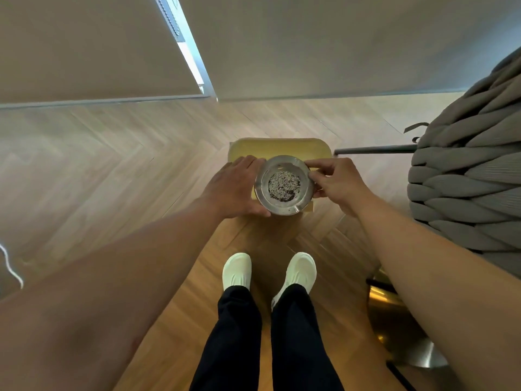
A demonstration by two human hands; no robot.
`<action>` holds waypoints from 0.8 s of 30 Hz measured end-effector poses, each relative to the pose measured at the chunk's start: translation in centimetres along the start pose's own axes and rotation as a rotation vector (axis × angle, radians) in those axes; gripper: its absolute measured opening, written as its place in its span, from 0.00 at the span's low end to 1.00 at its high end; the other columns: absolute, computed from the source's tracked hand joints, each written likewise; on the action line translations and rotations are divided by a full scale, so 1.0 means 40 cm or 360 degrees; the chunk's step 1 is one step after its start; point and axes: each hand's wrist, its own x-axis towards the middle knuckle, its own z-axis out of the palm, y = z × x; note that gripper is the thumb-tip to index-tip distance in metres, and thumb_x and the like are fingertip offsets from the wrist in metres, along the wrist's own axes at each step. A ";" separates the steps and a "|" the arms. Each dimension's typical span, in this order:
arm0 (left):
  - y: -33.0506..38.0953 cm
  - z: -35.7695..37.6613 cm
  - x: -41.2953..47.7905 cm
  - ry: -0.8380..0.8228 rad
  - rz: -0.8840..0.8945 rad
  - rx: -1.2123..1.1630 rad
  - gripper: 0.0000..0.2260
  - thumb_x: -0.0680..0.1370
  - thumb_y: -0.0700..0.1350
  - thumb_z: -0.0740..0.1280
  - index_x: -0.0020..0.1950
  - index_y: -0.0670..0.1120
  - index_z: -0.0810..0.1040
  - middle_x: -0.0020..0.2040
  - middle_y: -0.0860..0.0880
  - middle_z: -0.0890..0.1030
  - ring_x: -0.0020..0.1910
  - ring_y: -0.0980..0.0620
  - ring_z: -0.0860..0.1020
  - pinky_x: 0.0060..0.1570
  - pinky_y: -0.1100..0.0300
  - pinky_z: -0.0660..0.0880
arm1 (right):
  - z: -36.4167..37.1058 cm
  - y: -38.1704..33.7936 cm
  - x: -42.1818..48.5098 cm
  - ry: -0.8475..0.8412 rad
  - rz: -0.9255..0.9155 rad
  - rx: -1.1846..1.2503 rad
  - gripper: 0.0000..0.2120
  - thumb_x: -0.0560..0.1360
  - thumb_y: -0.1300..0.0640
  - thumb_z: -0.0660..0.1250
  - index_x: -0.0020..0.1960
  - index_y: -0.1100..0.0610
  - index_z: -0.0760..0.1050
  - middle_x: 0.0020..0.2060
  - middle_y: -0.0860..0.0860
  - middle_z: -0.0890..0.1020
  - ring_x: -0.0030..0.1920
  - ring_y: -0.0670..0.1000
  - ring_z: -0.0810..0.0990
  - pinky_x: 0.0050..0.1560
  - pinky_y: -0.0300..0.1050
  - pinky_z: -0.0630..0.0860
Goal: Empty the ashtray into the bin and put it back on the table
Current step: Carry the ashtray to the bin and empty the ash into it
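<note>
— Herringbone wood floor (118,153) all over, pale walls along the top of the frame, and that chunky grey woven chair (468,176) filling the right edge. See the person standing mid-frame?

— I see white shoes (236,273) and dark trousers (239,340) at the bottom centre. What are they carrying?

— A round metal ashtray (284,185), just above the centre of the frame, level, with a heap of grey and black ash (283,185) in its middle.

— Both hands on it?

— Yes. The left hand (234,190) cups its left side, fingers spread along the rim. The right hand (338,184) pinches the right rim between thumb and fingertips.

— And the bin?

— Right under it: a yellowish bin (279,148) with rounded corners, standing on the floor. The ashtray covers its nearer part, so I cannot tell what is inside.

— Anything else close by?

— A dark rod (375,149) sticking out from the chair towards the bin, and a brass-coloured base (394,320) at the lower right.
</note>
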 end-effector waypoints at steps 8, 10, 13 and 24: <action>-0.043 0.038 0.087 0.0020 0.0044 0.0003 0.50 0.58 0.67 0.77 0.73 0.47 0.63 0.68 0.49 0.70 0.68 0.48 0.67 0.67 0.49 0.66 | -0.023 0.027 0.093 -0.0024 0.0100 0.0133 0.05 0.76 0.67 0.69 0.52 0.63 0.79 0.40 0.57 0.84 0.36 0.51 0.85 0.33 0.44 0.82; -0.047 0.035 0.102 0.0019 0.0037 0.0030 0.53 0.57 0.67 0.77 0.74 0.46 0.61 0.71 0.48 0.68 0.71 0.48 0.64 0.69 0.49 0.65 | -0.030 0.023 0.106 0.0012 0.0104 0.0141 0.05 0.76 0.67 0.69 0.52 0.62 0.79 0.40 0.56 0.84 0.36 0.52 0.85 0.33 0.44 0.82; -0.064 0.028 0.118 -0.0005 0.0031 0.0123 0.57 0.56 0.69 0.76 0.76 0.46 0.56 0.75 0.46 0.62 0.75 0.46 0.58 0.73 0.49 0.59 | -0.042 0.023 0.118 0.0103 0.0117 0.0164 0.05 0.76 0.67 0.69 0.52 0.63 0.78 0.40 0.57 0.83 0.37 0.53 0.85 0.34 0.46 0.83; -0.101 0.045 0.141 -0.0261 -0.0078 0.0456 0.69 0.53 0.71 0.75 0.78 0.43 0.38 0.80 0.43 0.42 0.77 0.46 0.39 0.75 0.49 0.40 | -0.057 0.048 0.133 0.0271 0.0075 0.0184 0.04 0.77 0.68 0.68 0.51 0.63 0.77 0.46 0.62 0.80 0.36 0.55 0.83 0.33 0.45 0.83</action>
